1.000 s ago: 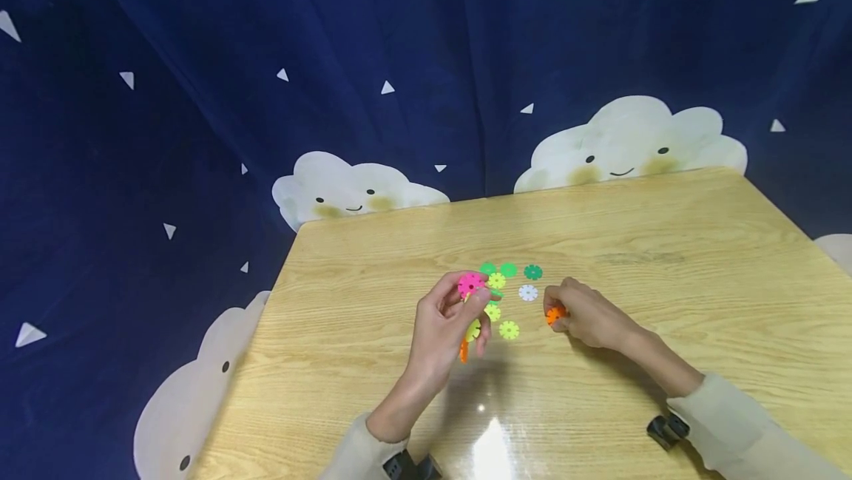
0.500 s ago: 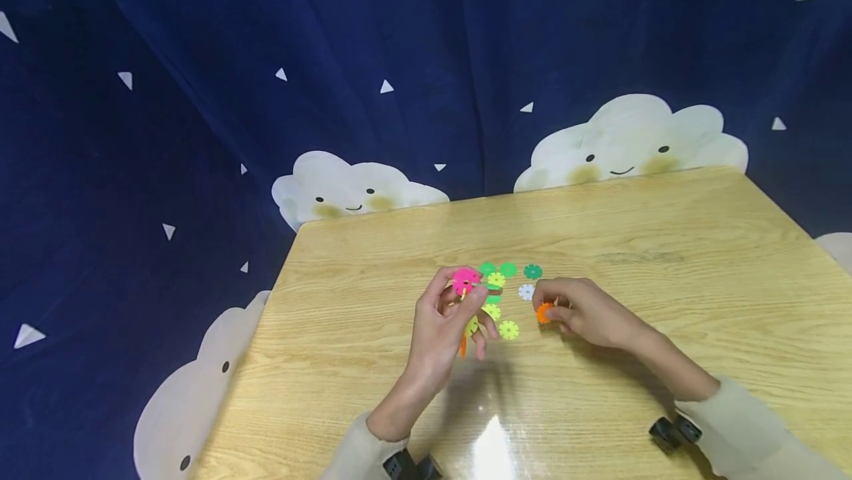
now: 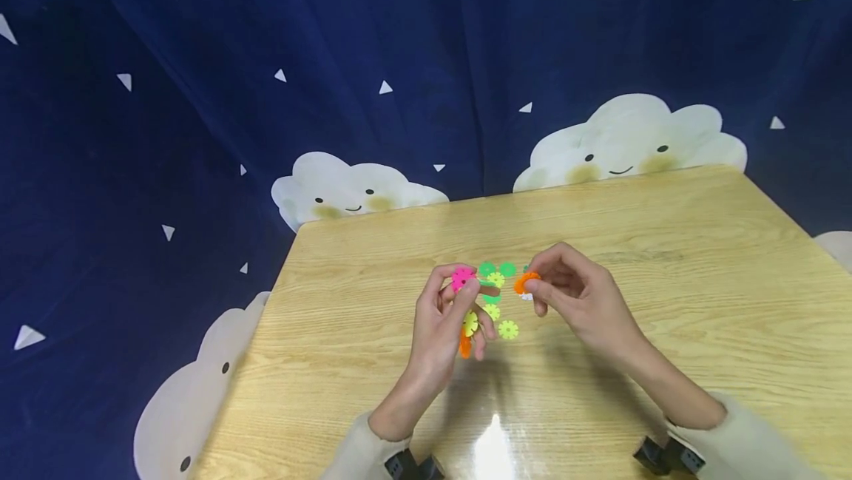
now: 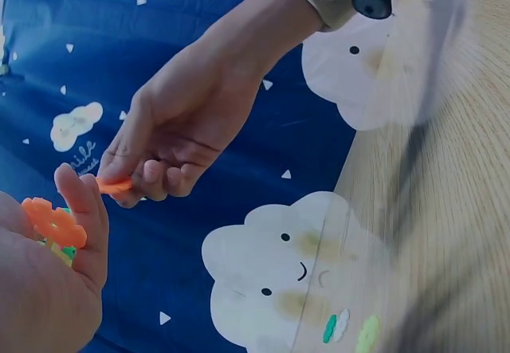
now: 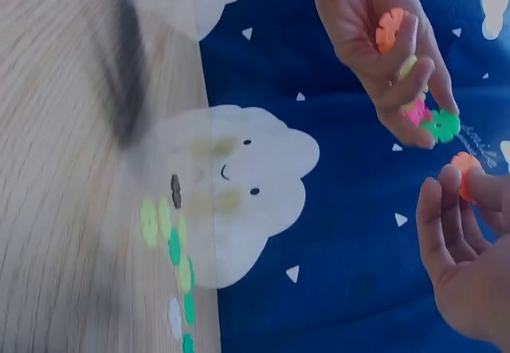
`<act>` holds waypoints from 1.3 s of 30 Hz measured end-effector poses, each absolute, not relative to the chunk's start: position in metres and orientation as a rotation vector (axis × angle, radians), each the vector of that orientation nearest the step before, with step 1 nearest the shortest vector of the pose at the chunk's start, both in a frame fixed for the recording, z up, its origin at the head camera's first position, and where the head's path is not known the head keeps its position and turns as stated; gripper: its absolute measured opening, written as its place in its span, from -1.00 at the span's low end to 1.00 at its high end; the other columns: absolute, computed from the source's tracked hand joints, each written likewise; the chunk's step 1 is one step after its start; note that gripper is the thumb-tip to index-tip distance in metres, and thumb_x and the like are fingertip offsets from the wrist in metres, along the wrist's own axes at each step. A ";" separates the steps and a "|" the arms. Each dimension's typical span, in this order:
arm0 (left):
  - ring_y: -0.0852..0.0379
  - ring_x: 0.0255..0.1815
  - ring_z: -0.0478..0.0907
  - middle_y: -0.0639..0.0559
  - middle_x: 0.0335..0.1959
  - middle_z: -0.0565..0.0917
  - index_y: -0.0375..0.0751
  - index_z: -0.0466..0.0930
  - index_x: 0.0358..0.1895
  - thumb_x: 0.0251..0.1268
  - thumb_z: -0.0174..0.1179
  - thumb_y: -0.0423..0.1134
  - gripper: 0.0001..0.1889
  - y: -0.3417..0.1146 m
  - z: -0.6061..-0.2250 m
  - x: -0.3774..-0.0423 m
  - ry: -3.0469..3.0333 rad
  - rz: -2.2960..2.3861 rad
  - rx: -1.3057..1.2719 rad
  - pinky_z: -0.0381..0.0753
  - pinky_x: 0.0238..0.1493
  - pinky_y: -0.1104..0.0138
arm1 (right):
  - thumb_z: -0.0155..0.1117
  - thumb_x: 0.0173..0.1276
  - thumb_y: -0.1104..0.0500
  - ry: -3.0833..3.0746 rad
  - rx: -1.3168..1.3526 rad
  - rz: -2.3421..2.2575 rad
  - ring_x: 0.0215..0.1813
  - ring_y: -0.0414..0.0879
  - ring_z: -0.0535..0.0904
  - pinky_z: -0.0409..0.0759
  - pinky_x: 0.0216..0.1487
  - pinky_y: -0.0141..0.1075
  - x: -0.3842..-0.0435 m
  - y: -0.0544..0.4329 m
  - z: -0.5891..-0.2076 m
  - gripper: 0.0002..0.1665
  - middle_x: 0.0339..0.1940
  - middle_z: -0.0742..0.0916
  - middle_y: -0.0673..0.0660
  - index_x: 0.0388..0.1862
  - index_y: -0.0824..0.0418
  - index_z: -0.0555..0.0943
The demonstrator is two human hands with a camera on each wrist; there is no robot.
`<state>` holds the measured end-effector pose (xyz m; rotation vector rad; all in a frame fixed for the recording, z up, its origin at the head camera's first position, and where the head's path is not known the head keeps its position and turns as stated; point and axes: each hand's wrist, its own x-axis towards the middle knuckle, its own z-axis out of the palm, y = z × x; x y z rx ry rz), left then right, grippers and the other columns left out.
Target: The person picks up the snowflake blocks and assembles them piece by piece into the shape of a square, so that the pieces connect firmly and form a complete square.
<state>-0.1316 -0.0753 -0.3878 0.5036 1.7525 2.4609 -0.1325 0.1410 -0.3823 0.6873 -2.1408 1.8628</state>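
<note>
My left hand (image 3: 433, 325) grips a string of joined discs (image 3: 462, 277) above the table, as before. My right hand (image 3: 589, 302) pinches an orange disc (image 3: 526, 282), raised and brought left since half a second ago, near the string but apart. They now mostly block the white disc (image 4: 341, 327). Yellow discs (image 3: 509, 330), then farther green discs (image 3: 507, 269), lie on the table (image 3: 359, 295); beyond hangs a blue curtain (image 3: 399, 21).

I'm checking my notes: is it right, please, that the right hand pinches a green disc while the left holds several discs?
Not quite: the head view shows the right hand pinching an orange disc, not green; the left hand does hold several discs.
</note>
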 end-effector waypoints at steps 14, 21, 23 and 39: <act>0.15 -0.63 0.60 -0.13 -0.12 0.72 -0.25 0.38 0.21 0.66 0.08 -0.16 -0.71 -0.072 -0.384 -0.129 1.798 2.429 0.522 0.53 -0.74 0.41 | 0.26 0.51 0.40 -2.000 0.643 2.064 -0.68 0.01 0.55 0.59 -0.58 -0.25 -0.128 0.116 -0.375 -0.83 -0.54 0.74 0.15 -0.05 0.36 0.45; 0.16 -0.62 0.60 -0.17 -0.09 0.70 -0.28 0.39 0.22 0.66 0.07 -0.20 -0.72 -0.070 -0.386 -0.127 1.830 2.426 0.551 0.54 -0.72 0.41 | 0.26 0.49 0.43 -1.952 0.618 2.071 -0.68 -0.01 0.60 0.65 -0.59 -0.25 -0.126 0.111 -0.375 -0.86 -0.54 0.74 0.26 -0.11 0.40 0.46; 0.15 -0.62 0.60 -0.16 -0.08 0.69 -0.28 0.40 0.23 0.67 0.07 -0.19 -0.71 -0.070 -0.387 -0.127 1.852 2.423 0.558 0.54 -0.71 0.41 | 0.26 0.48 0.45 -1.924 0.623 2.061 -0.68 -0.02 0.62 0.66 -0.62 -0.22 -0.126 0.109 -0.375 -0.86 -0.54 0.75 0.27 -0.12 0.41 0.46; 0.17 -0.65 0.55 -0.15 -0.33 0.68 -0.18 0.51 0.29 0.65 0.11 -0.15 -0.68 -0.066 -0.388 -0.126 1.999 2.402 0.523 0.50 -0.70 0.41 | 0.24 0.42 0.53 -1.854 0.600 1.983 -0.68 -0.01 0.66 0.63 -0.69 -0.22 -0.122 0.096 -0.379 -0.83 -0.56 0.76 0.24 -0.25 0.34 0.49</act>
